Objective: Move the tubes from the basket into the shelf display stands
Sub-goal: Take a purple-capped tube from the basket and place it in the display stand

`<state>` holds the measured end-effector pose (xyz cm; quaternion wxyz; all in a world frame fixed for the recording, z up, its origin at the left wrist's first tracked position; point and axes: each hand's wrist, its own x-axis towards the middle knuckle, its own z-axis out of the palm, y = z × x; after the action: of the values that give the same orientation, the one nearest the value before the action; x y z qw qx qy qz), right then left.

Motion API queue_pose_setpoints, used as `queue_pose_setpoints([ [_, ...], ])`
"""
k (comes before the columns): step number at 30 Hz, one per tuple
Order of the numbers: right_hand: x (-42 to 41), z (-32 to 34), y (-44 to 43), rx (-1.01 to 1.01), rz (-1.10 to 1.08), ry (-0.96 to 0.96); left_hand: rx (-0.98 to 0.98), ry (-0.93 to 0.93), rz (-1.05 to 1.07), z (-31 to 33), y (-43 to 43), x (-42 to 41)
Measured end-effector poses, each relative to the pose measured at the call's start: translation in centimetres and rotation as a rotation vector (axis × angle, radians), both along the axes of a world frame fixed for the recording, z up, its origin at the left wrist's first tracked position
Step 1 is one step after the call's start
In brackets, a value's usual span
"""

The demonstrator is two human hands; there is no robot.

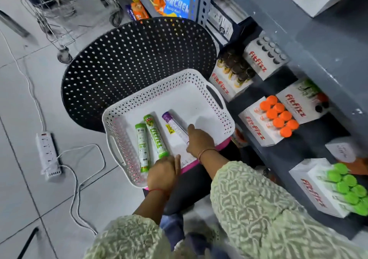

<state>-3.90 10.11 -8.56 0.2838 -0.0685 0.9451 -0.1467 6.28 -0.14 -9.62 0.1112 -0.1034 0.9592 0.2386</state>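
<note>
Your left hand [162, 174] sits at the near rim of the white basket [119, 117], fingers together and flat, gripping nothing, its tips touching the cap end of the bright green tube [156, 137]. Your right hand [199, 142] is inside the basket, curled low over the near end of the purple tube [172, 126]; whether it grips it, cannot tell. A third tube, white-and-green [142, 148], lies left of the bright green one, parallel. The basket rests on a black perforated chair [129, 53]. Right of the basket, shelf stands: green-capped [326, 191] nearest, orange-capped [268, 125] beyond it.
</note>
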Motion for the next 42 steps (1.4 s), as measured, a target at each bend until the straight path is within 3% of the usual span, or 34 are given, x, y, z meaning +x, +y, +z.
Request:
queue_pose_setpoints([
  [6, -0.3, 3.6, 2.8, -0.487, -0.564, 0.129, 0.011, -0.036, -0.018, 0.5, 0.1, -0.2],
  [11, 1.2, 9.3, 7.6, -0.595, -0.619, 0.355, 0.06, -0.064, 0.011, 1.7, 1.2, -0.9],
  [13, 2.0, 12.0, 10.1, -0.602, -0.611, 0.457, 0.082, 0.005, 0.004, 2.3, 2.3, -1.1],
  [18, 5.2, 20.3, 16.8, -0.466, -0.662, 0.734, 0.03, 0.144, -0.291, 4.9, 8.1, -3.9],
  [24, 9.5, 27.5, 24.6, -0.359, -0.809, 0.818, 0.167, 0.569, -0.52, 11.9, 19.7, -7.1],
  [27, 11.6, 30.9, 28.4, -0.35, -0.897, 0.87, 0.23, 0.666, -0.666, 14.8, 25.1, -6.9],
  [34, 17.3, 36.9, 37.1, -0.222, -1.063, 1.077, 0.287, 0.565, -1.056, 16.8, 33.7, -3.0],
  [42, 18.3, 39.7, 44.5, 0.039, -1.124, 0.992, 0.122, 0.482, -1.009, 17.0, 37.7, -0.2],
])
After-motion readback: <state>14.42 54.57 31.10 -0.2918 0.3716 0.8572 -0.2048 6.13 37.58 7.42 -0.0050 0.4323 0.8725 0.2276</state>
